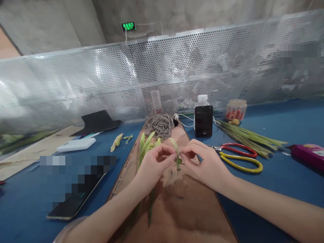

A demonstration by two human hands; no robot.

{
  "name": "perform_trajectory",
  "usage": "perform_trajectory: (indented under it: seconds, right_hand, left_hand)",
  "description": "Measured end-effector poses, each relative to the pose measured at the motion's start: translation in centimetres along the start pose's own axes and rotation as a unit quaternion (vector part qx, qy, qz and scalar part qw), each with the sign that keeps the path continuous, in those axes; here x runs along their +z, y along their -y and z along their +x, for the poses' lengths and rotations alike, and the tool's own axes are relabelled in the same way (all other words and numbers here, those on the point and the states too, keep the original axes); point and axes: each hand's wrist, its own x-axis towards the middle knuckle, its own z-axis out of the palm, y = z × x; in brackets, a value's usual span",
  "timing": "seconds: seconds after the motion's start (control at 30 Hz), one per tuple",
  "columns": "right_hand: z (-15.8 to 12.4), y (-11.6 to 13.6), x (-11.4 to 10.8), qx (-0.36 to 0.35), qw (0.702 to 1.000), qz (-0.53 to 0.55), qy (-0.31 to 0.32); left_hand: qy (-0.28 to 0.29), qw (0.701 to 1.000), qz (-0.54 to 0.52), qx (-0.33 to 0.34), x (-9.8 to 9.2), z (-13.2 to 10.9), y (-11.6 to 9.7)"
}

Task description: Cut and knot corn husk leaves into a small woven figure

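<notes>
Above a brown board [192, 209], my left hand [152, 165] and my right hand [207, 165] meet fingertip to fingertip. Both pinch a small green plant stem [178, 163], pale at its top and cut at its lower end. Whether something thin, such as a thread, is also between the fingers is too small to tell. Long yellow-green leaves [145, 145] lie on the board behind and beside my left hand, partly hidden by it. Just right of my right hand are scissors [243, 165] with one red and one yellow handle loop.
Grey cord [162, 125] is heaped at the board's far end. A black phone [204, 119] leans against a bottle, near a jar [236, 109]. Green stalks [248, 136] and a purple object [308, 157] lie right; another phone [78, 202] lies left. A perforated screen [164, 67] stands behind.
</notes>
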Motion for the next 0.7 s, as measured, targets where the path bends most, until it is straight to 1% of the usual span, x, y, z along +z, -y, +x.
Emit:
perform_trajectory:
  seconds: [0.1, 0.23, 0.37, 0.5, 0.7]
  right_hand:
    - [-0.07, 0.09, 0.10, 0.001, 1.000, -0.010, 0.009]
    - [-0.18, 0.20, 0.34, -0.006, 0.999, -0.017, 0.027]
    - [-0.26, 0.18, 0.52, -0.023, 0.999, -0.026, 0.036]
    - [-0.27, 0.29, 0.51, -0.020, 1.000, -0.016, 0.017]
    - [-0.25, 0.32, 0.34, -0.004, 1.000, 0.001, -0.010]
  left_hand:
    - [-0.020, 0.999, -0.023, 0.014, 0.11, -0.02, 0.15]
    - [-0.030, 0.998, -0.059, -0.005, 0.30, -0.02, 0.20]
    - [-0.032, 0.996, -0.082, -0.010, 0.45, -0.09, 0.04]
    - [-0.018, 0.995, -0.093, -0.027, 0.44, -0.13, -0.07]
    - [-0.009, 0.996, -0.077, -0.038, -0.01, -0.07, 0.02]
